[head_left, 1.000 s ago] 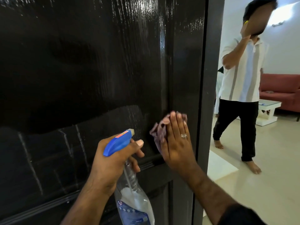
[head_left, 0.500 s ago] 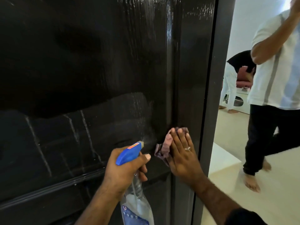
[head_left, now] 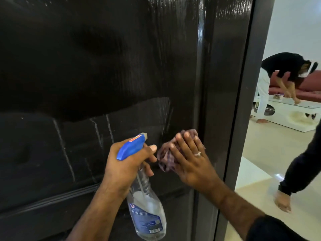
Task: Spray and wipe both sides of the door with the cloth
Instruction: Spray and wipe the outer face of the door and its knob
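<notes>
Fingers of the right hand (head_left: 189,162) are lying flat, pressing the purple cloth (head_left: 165,153) against the dark door (head_left: 104,66) near its edge. Just beside it, the left hand (head_left: 126,164) is gripping the spray bottle (head_left: 144,206), nozzle facing the door.

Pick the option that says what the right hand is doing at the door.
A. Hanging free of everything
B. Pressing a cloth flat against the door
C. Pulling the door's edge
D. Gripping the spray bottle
B: the right hand lies with straight fingers over the cloth, against the door; the left hand grips the spray bottle.
</notes>
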### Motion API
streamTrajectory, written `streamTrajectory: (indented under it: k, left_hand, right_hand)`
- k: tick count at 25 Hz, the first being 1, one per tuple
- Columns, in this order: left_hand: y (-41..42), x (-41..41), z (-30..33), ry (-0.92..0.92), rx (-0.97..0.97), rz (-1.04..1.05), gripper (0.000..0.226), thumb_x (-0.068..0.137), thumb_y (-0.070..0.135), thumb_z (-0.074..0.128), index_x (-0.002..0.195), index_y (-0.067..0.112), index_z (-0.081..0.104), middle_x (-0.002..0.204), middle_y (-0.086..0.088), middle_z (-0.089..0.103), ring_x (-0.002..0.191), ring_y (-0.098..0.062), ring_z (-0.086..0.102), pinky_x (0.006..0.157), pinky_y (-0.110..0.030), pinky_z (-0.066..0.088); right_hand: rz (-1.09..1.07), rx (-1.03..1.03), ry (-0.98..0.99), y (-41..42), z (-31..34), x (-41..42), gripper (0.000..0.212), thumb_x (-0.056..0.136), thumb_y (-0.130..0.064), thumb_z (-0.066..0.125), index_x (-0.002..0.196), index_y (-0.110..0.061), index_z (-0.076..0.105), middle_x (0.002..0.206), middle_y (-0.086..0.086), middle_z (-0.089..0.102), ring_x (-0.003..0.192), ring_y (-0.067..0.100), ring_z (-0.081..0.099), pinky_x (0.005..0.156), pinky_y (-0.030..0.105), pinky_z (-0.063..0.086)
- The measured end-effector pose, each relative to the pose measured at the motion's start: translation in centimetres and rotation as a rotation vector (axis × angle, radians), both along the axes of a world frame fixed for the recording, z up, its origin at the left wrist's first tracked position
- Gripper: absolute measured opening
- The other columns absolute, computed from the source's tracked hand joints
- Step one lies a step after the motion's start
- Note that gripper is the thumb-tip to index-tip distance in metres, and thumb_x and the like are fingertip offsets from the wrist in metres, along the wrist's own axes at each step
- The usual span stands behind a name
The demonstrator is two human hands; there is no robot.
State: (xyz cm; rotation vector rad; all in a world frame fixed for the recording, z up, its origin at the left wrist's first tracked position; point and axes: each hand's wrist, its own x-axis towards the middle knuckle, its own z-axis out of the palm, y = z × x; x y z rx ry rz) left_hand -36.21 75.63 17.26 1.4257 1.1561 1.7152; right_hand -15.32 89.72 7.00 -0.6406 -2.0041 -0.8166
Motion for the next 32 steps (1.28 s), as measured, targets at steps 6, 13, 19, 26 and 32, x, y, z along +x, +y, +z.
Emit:
streamTrajectory:
  k: [6, 13, 19, 26, 32]
  left_hand:
    - [-1.1, -1.3, 1.1, -0.008, -0.01, 0.032, 0.006, 0.087, 0.01, 0.078, 0.086, 0.006, 0.074, 0.075, -0.027, 0.069, 0.048, -0.036, 0.059, 0.06, -0.045, 0.055]
    - [-2.5, -3.3, 1.0, 0.008, -0.003, 0.062, 0.002, 0.087, 0.011, 0.078, 0.088, 0.011, 0.075, 0.077, -0.023, 0.071, 0.052, -0.036, 0.062, 0.056, -0.04, 0.057]
    - [-2.9, -4.1, 1.3, -0.001, -0.007, 0.068, 0.015, 0.087, 0.008, 0.078, 0.072, 0.011, 0.076, 0.075, -0.026, 0.069, 0.049, -0.035, 0.058, 0.057, -0.038, 0.055]
    - [-3.2, -4.8, 1.4, 0.005, 0.019, 0.091, 0.014, 0.088, 0.008, 0.078, 0.076, 0.012, 0.075, 0.073, -0.026, 0.068, 0.047, -0.034, 0.058, 0.052, -0.035, 0.052]
    - [-4.5, -6.0, 1.4, -0.015, -0.019, 0.15, 0.016, 0.088, 0.01, 0.079, 0.074, 0.01, 0.072, 0.074, -0.023, 0.069, 0.048, -0.032, 0.057, 0.057, -0.038, 0.053]
  right_hand:
    - [-0.017, -0.009, 0.439, 1.1, 12.5, -3.6, 0.064, 0.109, -0.025, 0.056, 0.163, 0.004, 0.035, 0.172, 0.03, 0.022, 0.163, 0.048, 0.015, 0.129, 0.068, 0.019]
    - [0.065, 0.055, -0.019, -1.7, 1.4, -3.8, 0.066, 0.105, -0.037, 0.064, 0.162, -0.012, 0.043, 0.173, 0.019, 0.03, 0.162, 0.041, 0.024, 0.129, 0.063, 0.025]
    - [0.02, 0.068, 0.259, -0.5, 10.8, -5.4, 0.059, 0.112, -0.032, 0.045, 0.163, -0.004, 0.039, 0.172, 0.025, 0.028, 0.162, 0.045, 0.021, 0.127, 0.067, 0.023]
    - [0.097, 0.012, 0.014, -3.4, 2.6, -7.2, 0.064, 0.107, -0.038, 0.062, 0.163, -0.013, 0.044, 0.174, 0.017, 0.027, 0.164, 0.038, 0.021, 0.129, 0.062, 0.024]
    - [0.019, 0.057, 0.226, -1.1, 10.3, -6.3, 0.061, 0.11, -0.03, 0.051, 0.165, -0.008, 0.037, 0.174, 0.021, 0.025, 0.164, 0.041, 0.019, 0.131, 0.062, 0.018]
